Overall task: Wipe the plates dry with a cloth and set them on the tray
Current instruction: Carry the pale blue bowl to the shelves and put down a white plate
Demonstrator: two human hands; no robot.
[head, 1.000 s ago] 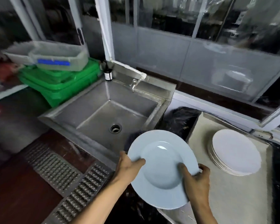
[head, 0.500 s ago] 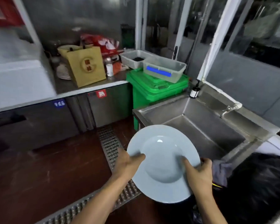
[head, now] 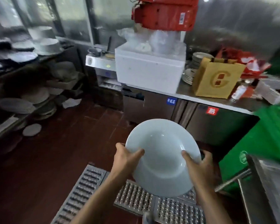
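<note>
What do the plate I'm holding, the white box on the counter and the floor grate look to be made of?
Plate: glazed ceramic or possibly melamine, pale and glossy, with a bright highlight in its well; both hands grip its rim.
White box: likely foam, matte, thick-walled with rounded edges.
Floor grate: metal, probably steel, grey and shiny with raised studs.

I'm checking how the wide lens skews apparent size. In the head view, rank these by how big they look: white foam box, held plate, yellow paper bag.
Largest to smallest:
1. plate, though it is nearest the camera
2. white foam box
3. yellow paper bag
</note>
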